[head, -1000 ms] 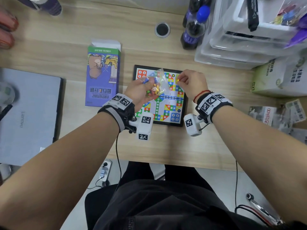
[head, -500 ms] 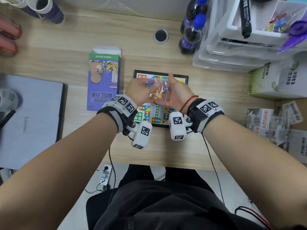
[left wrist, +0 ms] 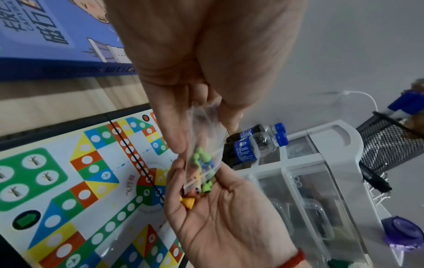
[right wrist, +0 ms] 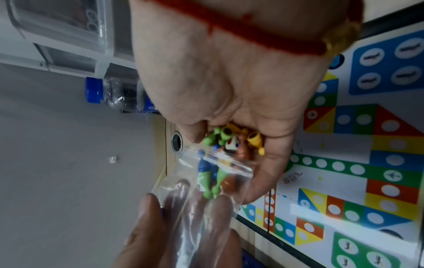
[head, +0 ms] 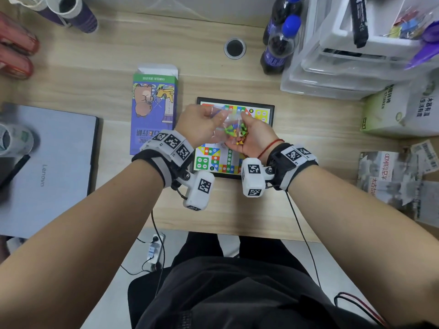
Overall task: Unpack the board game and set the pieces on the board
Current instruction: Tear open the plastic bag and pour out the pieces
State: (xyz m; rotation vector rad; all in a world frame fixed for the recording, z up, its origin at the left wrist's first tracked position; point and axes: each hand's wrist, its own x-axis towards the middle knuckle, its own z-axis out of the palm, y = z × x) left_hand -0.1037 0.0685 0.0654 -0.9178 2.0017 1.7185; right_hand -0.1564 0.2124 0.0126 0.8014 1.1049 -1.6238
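Observation:
The colourful game board (head: 261, 113) lies flat on the desk in front of me. Above it my left hand (head: 202, 124) pinches a clear plastic bag (left wrist: 206, 130) by its closed end, with the mouth hanging down. My right hand (head: 255, 138) is cupped palm up right under the bag's mouth. Several small game pieces (right wrist: 234, 143) in green, yellow, orange and blue, plus a die, lie in that palm. More pieces sit inside the bag (right wrist: 206, 208). The hands hide the board's middle in the head view.
The purple game box (head: 154, 115) lies open-flapped left of the board. A grey laptop (head: 45, 162) fills the left side. Dark bottles (head: 278, 48), clear drawers (head: 332, 67), a green-white pack (head: 401, 110) and papers (head: 392, 176) crowd the right.
My right hand left the board's far side, turned palm up and came under the bag. The left hand tipped the bag, and pieces now lie in the right palm.

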